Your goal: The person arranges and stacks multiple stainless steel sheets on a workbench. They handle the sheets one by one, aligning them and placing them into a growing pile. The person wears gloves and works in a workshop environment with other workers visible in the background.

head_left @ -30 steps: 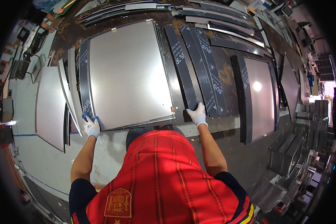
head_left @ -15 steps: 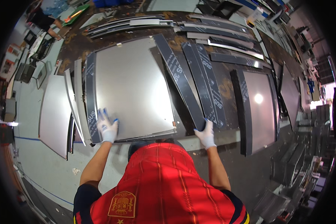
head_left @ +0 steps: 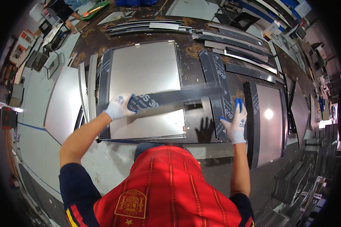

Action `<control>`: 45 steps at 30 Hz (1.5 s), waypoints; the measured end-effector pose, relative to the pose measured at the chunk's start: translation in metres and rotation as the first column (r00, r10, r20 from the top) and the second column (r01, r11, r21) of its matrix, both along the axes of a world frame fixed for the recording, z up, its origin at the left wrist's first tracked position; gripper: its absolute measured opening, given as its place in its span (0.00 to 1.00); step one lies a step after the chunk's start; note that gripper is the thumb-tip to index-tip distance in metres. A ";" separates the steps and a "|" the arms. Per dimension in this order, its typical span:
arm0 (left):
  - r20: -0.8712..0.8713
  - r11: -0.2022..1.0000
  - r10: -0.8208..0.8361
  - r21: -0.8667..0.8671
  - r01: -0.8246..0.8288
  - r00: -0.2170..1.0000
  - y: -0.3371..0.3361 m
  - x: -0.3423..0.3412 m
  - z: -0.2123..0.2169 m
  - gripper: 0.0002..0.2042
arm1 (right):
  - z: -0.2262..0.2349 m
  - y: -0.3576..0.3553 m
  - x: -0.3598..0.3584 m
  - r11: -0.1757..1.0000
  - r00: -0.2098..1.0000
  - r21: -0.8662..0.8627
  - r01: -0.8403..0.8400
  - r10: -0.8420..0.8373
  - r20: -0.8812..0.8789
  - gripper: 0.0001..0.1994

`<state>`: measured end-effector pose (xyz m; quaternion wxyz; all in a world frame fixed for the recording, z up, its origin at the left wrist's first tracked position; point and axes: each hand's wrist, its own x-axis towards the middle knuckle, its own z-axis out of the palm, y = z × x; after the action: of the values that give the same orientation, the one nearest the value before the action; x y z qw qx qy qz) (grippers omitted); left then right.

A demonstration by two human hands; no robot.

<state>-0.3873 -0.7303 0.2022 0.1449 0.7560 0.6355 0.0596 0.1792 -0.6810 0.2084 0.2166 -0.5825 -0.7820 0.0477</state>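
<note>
My left hand [head_left: 119, 106], in a white and blue glove, grips one end of a long dark film-covered metal strip [head_left: 170, 99]. The strip lies crosswise in the air above a large shiny metal sheet [head_left: 147, 72] on the rusty workbench [head_left: 88, 43]. Its far end reaches toward my right hand [head_left: 235, 119]. That gloved hand is raised with fingers spread, just past the strip's end and apart from it, over several dark strips [head_left: 216, 72] lying beside the sheet. A hand shadow falls on the bench below it.
A second shiny sheet [head_left: 269, 125] with a dark strip along its edge lies at the right. Another sheet [head_left: 64, 102] and narrow bent strips lie at the left. More strips are stacked along the far edge [head_left: 231, 49]. Another person [head_left: 64, 9] stands at the far left.
Both hands were at the near edge of the big sheet. Now my left hand has lifted a dark strip across the sheet, and my right hand has moved right and opened.
</note>
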 end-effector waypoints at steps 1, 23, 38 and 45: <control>0.044 0.991 0.130 0.005 -0.131 0.990 -0.009 0.005 -0.009 0.37 | -0.011 -0.001 -0.004 0.994 0.988 0.064 0.083 -0.073 -0.139 0.52; 0.273 0.536 0.844 -0.464 -0.705 0.462 0.084 0.238 -0.122 0.53 | -0.143 -0.144 -0.157 0.434 0.236 -0.736 -0.519 -0.755 -0.612 0.07; 0.481 0.685 0.728 -0.548 -0.480 0.489 0.080 0.186 -0.220 0.19 | -0.174 -0.137 -0.164 0.495 0.089 -0.797 -0.346 -0.828 -0.553 0.03; 0.440 0.717 0.693 -0.506 -0.480 0.571 0.097 0.173 -0.242 0.22 | -0.176 -0.130 -0.164 0.343 -0.163 -0.812 -0.473 -0.939 -0.302 0.06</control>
<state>-0.2143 -0.6335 -0.0396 0.4346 0.4008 0.7718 0.2343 0.0151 -0.8107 0.0321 0.3660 -0.5357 0.0194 0.7607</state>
